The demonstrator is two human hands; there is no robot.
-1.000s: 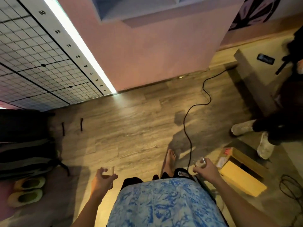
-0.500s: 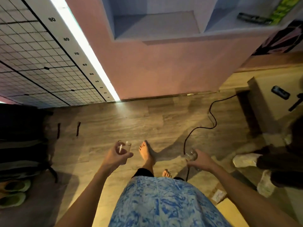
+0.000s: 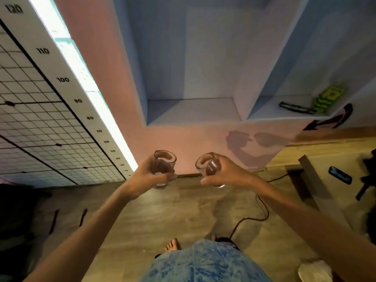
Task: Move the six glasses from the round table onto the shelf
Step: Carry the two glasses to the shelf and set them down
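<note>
- Shelf (image 3: 191, 110) taken as landmark: a pale blue recess in a pink wall unit, its left compartment bare.
- Left hand (image 3: 146, 176) is raised below and in front of the shelf; fingers (image 3: 162, 177) are wrapped around the left glass (image 3: 163, 167), pressed against its side, rim clear above them.
- Right hand (image 3: 225, 171) is held level, just right of it; the right glass (image 3: 209, 169) is tilted left, gripped from the right side, thumb (image 3: 207, 181) laid across its lower wall.
- Both glasses are kept apart, below the shelf's front edge, over wooden floor.
- Green packet (image 3: 327, 98) is seen in the shelf's right compartment.
</note>
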